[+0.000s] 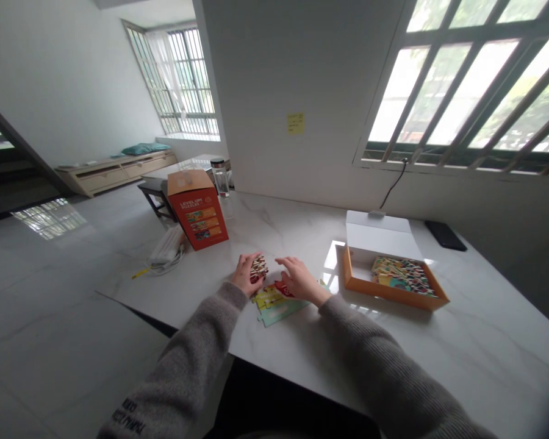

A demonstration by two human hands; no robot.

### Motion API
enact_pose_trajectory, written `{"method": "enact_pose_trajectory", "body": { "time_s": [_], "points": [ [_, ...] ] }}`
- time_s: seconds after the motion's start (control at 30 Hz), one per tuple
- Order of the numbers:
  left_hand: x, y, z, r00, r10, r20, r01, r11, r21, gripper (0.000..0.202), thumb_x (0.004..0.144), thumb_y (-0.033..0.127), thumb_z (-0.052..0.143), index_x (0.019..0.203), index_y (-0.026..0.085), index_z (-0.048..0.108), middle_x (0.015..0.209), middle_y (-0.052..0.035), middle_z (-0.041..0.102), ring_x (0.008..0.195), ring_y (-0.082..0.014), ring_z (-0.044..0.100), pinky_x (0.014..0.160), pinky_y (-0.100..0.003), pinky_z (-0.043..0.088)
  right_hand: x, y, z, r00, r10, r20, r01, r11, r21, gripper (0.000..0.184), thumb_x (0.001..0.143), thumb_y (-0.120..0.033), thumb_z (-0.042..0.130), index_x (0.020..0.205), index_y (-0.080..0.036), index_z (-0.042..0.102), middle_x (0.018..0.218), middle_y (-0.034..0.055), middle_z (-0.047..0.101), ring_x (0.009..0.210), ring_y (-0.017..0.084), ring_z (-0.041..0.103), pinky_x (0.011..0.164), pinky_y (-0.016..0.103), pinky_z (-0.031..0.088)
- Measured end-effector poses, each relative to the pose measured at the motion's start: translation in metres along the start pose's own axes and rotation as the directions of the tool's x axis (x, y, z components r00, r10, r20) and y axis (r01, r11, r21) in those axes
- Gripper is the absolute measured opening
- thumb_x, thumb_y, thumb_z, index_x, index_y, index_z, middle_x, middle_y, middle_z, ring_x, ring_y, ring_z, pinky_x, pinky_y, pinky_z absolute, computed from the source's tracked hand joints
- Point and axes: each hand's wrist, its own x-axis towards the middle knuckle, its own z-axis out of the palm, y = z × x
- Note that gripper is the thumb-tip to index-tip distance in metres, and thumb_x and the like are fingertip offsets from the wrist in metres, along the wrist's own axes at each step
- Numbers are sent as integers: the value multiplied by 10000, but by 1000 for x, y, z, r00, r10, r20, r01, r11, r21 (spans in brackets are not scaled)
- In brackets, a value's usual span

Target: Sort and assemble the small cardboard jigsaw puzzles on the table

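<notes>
My left hand [245, 273] is closed round a stack of puzzle pieces [258, 268], whose patterned edges face right. On the tabletop below lie joined puzzle pieces [279, 310], pale green along the near side and yellow with red further back. My right hand [297, 277] is over the right part of these pieces, palm down, its thumb and fingers apart. A red piece [281, 288] shows beneath its fingers; whether they touch it I cannot tell. Part of the joined pieces is hidden under my right hand and wrist.
An orange box [393, 297] with more puzzle pieces [400, 274] stands to the right, its white lid raised. Behind it lies a black phone [445, 235]. Back left are a red puzzle box [200, 216], a glass bottle [220, 178] and a white power strip [167, 247] with cable.
</notes>
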Motion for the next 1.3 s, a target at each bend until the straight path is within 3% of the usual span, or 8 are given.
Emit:
{"method": "enact_pose_trajectory", "body": {
  "time_s": [0.1,0.27,0.5,0.67,0.9,1.0,1.17,1.3],
  "points": [
    [1,-11,-9,1000,-15,-18,15,1000,10,714,697,181,672,1373,238,450,1214,-77,458,1137,-239,558,1084,-402,452,-17,-13,-5,985,-120,124,137,981,-135,293,961,-264,513,1232,-185,592,1109,114,645,1074,253,549,968,429,461],
    [-1,-19,-11,999,-40,-26,39,999,-35,747,686,153,634,1395,250,421,1238,-76,454,1129,-223,572,1074,-401,458,-30,-44,13,950,-260,172,295,927,-231,363,953,-340,567,1288,-207,532,1173,121,573,1126,269,496,1005,452,417],
    [-1,-19,-9,995,-78,-65,74,994,-75,747,668,136,631,1383,254,445,1192,-66,464,1108,-225,579,1067,-428,461,-34,-32,9,965,-202,164,229,960,-161,412,818,-410,754,1144,-221,587,1093,99,527,1049,273,481,928,430,455],
    [0,-10,-8,996,-89,-14,87,991,-104,753,729,181,678,1426,246,402,1206,-80,470,1148,-238,570,1090,-448,438,-32,-22,4,991,-78,106,75,997,28,68,987,-231,500,1039,-209,537,983,58,592,925,201,537,871,366,451],
    [-1,-7,-6,988,-62,142,93,971,-221,720,804,238,638,1468,268,364,1289,-83,437,1232,-242,529,1134,-426,394,-21,-23,3,999,-13,46,9,997,80,176,1032,-253,330,1007,-222,502,874,20,608,783,165,518,768,308,426],
    [-1,-11,-4,987,-60,151,93,971,-221,736,774,184,606,1465,268,367,1302,-86,427,1263,-258,496,1162,-465,350,-16,-21,5,998,-28,52,24,998,63,186,1035,-292,327,1002,-231,500,788,-2,580,701,156,498,687,276,406],
    [-1,-15,-3,988,-65,140,97,966,-238,739,748,112,512,1460,261,377,1333,-94,418,1294,-256,461,1189,-484,299,-1,-9,16,995,-97,32,96,994,53,130,1004,-326,444,1006,-249,548,850,24,624,693,157,521,665,271,398],
    [0,-12,-5,984,-28,177,68,972,-226,803,709,171,641,1461,251,372,1348,-108,416,1312,-294,438,1179,-495,319,10,-1,27,996,-87,10,86,994,74,111,985,-310,478,981,-244,567,768,10,618,658,161,531,678,284,421]
  ]
}}
